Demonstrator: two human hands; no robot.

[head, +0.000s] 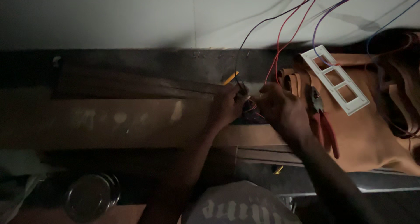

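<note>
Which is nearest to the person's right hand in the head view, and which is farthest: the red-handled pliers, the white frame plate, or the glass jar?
From the right hand:
1. Red-handled pliers, just right of it.
2. White frame plate, farther right, toward the wall.
3. Glass jar, far left, near the person.

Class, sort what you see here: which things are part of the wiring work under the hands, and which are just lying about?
In use:
left hand
right hand
thin red and dark wires
yellow-handled tool

Lying about:
red-handled pliers
white three-opening plastic frame
round glass jar
</note>
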